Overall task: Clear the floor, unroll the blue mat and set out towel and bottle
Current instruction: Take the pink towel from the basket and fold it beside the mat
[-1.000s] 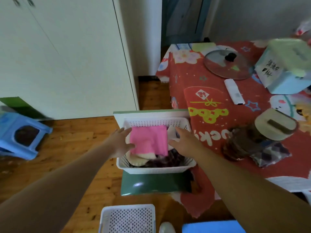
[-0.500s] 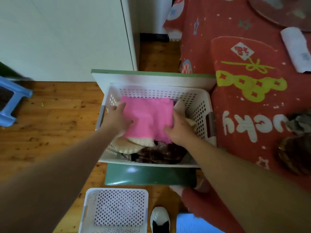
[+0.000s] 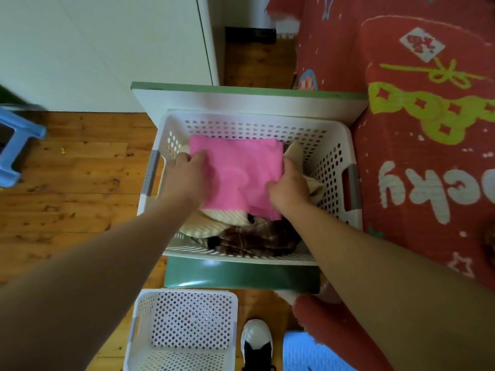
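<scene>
Access to basket (image 3: 332,135) from above only; perforated walls on four sides. Red-clothed table (image 3: 428,199) close on its right. Open wooden floor (image 3: 80,188) centre left; blue stool (image 3: 13,145) at left edge.

The left hand (image 3: 184,180) grips the left edge of a folded pink towel (image 3: 238,170), and the right hand (image 3: 289,186) grips its right edge. Beneath the grip, clothes (image 3: 249,238) fill a white basket (image 3: 330,145). A second basket (image 3: 184,292) sits nearer the person.

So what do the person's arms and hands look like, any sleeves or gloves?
The left hand and right hand are bare: no gloves, rings, watch or bracelet show. The arms behind them are bare too, with no sleeve as far up as the view reaches.
</scene>
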`<act>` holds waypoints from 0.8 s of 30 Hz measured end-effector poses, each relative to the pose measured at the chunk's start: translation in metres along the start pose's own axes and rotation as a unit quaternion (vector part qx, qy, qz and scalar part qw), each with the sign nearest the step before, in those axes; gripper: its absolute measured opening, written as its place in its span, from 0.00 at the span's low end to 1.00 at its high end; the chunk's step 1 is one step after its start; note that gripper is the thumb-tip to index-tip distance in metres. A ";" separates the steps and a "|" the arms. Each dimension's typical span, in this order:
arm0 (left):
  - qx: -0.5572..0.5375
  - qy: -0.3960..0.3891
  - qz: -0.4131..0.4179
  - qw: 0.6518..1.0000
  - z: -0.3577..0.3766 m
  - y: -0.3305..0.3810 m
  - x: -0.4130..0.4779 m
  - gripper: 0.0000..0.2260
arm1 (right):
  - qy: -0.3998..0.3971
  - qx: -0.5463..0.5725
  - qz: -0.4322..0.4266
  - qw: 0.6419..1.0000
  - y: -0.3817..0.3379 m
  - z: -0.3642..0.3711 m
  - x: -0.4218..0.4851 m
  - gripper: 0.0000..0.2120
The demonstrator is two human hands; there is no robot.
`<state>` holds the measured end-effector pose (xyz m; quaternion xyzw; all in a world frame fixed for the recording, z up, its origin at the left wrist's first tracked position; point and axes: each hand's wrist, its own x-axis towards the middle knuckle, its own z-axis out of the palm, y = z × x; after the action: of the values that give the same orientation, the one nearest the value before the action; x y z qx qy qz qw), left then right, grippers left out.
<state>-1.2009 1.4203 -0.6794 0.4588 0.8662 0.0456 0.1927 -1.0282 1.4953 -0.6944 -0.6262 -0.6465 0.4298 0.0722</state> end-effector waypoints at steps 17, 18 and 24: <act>-0.285 -0.024 -0.095 0.953 -0.072 0.020 -0.033 0.26 | 0.005 0.054 -0.032 0.998 -0.031 -0.048 -0.047 0.27; -0.284 -0.025 -0.089 0.954 -0.081 0.022 -0.039 0.25 | 0.009 0.057 -0.037 0.998 -0.036 -0.056 -0.055 0.27; -0.300 -0.027 -0.039 0.953 -0.148 0.038 -0.091 0.25 | 0.028 0.068 -0.037 0.997 -0.065 -0.098 -0.119 0.27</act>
<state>-1.1811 1.3823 -0.5068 0.3470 0.8241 0.2836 0.3464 -0.9901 1.4474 -0.5390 -0.6069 -0.6364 0.4524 0.1483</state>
